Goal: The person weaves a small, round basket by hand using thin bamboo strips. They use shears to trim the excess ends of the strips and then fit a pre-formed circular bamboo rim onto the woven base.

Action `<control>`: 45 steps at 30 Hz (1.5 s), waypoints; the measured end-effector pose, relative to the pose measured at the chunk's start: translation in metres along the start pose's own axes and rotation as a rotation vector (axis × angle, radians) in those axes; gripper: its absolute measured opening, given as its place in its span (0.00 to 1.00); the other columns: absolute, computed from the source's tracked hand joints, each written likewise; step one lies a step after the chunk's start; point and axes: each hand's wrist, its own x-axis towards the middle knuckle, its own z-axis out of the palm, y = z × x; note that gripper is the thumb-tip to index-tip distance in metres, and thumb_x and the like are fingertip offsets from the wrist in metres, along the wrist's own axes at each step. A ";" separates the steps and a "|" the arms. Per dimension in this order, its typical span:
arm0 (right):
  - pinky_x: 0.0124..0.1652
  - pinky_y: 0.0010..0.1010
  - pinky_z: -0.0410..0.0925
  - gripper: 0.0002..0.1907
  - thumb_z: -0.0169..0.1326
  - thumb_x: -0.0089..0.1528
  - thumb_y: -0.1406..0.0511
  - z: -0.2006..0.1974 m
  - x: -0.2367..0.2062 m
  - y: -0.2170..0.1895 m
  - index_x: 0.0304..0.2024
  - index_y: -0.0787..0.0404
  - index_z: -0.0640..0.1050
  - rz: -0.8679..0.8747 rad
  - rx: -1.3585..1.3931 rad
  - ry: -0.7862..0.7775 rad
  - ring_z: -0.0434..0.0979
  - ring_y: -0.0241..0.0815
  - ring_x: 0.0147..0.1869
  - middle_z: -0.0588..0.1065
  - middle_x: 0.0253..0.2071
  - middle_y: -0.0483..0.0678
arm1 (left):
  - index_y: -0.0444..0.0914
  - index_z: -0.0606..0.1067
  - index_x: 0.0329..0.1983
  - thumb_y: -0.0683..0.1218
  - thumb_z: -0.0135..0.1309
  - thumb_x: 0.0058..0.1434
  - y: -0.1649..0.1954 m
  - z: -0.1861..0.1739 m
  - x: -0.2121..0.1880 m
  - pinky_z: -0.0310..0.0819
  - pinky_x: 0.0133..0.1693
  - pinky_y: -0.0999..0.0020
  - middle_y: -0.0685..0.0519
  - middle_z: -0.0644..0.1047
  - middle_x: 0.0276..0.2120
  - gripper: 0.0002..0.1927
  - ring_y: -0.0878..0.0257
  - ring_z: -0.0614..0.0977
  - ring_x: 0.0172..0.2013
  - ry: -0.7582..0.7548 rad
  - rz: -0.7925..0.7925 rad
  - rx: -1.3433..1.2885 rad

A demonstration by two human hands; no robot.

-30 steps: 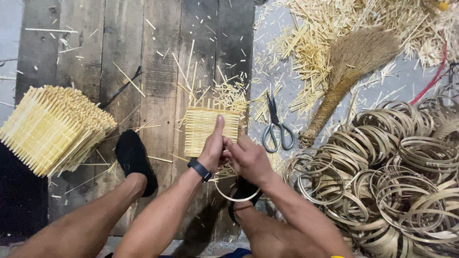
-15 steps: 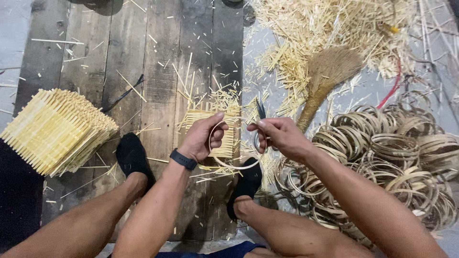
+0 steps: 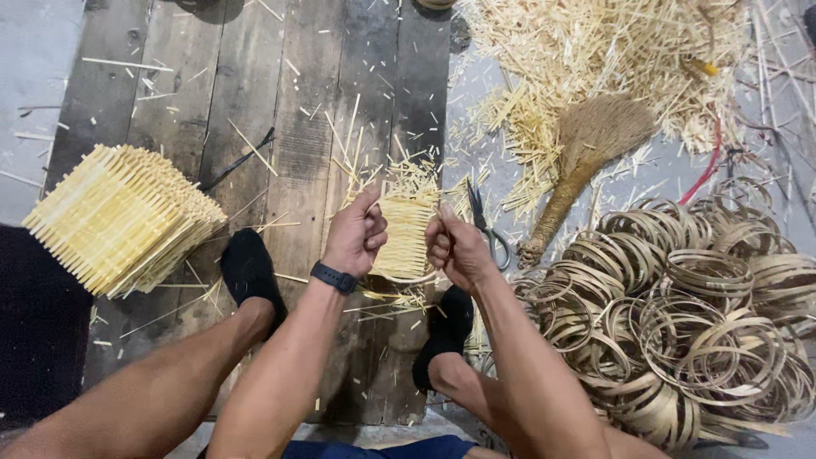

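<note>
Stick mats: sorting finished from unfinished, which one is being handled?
The small mat between the left hand and right hand; the others lie stacked far left, untouched.

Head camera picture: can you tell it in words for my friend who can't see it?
Two hands, left hand and right hand, hold a small woven mat of bamboo sticks over a wooden floor. Beside them lie scissors, a hand broom, a pile of bamboo rings and a stack of finished mats.

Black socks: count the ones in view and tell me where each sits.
2. One black sock is on the planks left of the left hand; the other is below the right hand, partly hidden by the forearm.
</note>
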 end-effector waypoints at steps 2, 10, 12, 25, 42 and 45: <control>0.28 0.26 0.67 0.19 0.54 0.67 0.53 -0.009 0.007 0.010 0.37 0.63 0.78 -0.055 -0.095 0.128 0.67 0.33 0.25 0.66 0.21 0.39 | 0.44 0.67 0.25 0.52 0.60 0.65 -0.001 -0.010 0.004 0.48 0.15 0.76 0.64 0.58 0.14 0.17 0.73 0.57 0.13 0.035 -0.010 0.047; 0.36 0.31 0.74 0.11 0.64 0.58 0.66 -0.049 0.053 0.068 0.41 0.64 0.82 -0.217 -0.815 0.582 0.80 0.37 0.34 0.81 0.32 0.48 | 0.39 0.79 0.34 0.45 0.60 0.54 -0.031 -0.096 0.045 0.71 0.27 0.71 0.57 0.77 0.24 0.06 0.68 0.76 0.25 0.323 0.413 0.648; 0.40 0.30 0.75 0.11 0.64 0.57 0.65 -0.054 0.061 0.082 0.39 0.66 0.84 -0.359 -0.992 0.635 0.83 0.38 0.36 0.83 0.33 0.50 | 0.38 0.83 0.34 0.45 0.62 0.53 -0.038 -0.117 0.055 0.77 0.34 0.69 0.53 0.83 0.29 0.07 0.63 0.82 0.30 0.365 0.567 1.047; 0.43 0.34 0.74 0.13 0.65 0.55 0.62 -0.050 0.064 0.097 0.40 0.61 0.86 -0.308 -1.095 0.765 0.84 0.46 0.38 0.83 0.34 0.54 | 0.41 0.84 0.32 0.45 0.67 0.47 -0.039 -0.124 0.055 0.79 0.37 0.64 0.49 0.83 0.28 0.09 0.57 0.86 0.30 0.486 0.515 1.345; 0.42 0.34 0.73 0.11 0.66 0.54 0.63 -0.038 0.064 0.087 0.38 0.59 0.86 -0.300 -1.118 0.754 0.84 0.46 0.36 0.83 0.33 0.54 | 0.46 0.86 0.31 0.48 0.73 0.42 -0.022 -0.109 0.060 0.81 0.41 0.66 0.52 0.85 0.30 0.12 0.59 0.86 0.33 0.613 0.241 1.404; 0.41 0.33 0.73 0.12 0.67 0.54 0.63 -0.037 0.062 0.085 0.38 0.60 0.86 -0.297 -1.105 0.748 0.84 0.45 0.36 0.83 0.33 0.53 | 0.46 0.86 0.30 0.48 0.74 0.41 -0.015 -0.100 0.060 0.80 0.41 0.65 0.51 0.84 0.30 0.12 0.58 0.86 0.34 0.614 0.153 1.431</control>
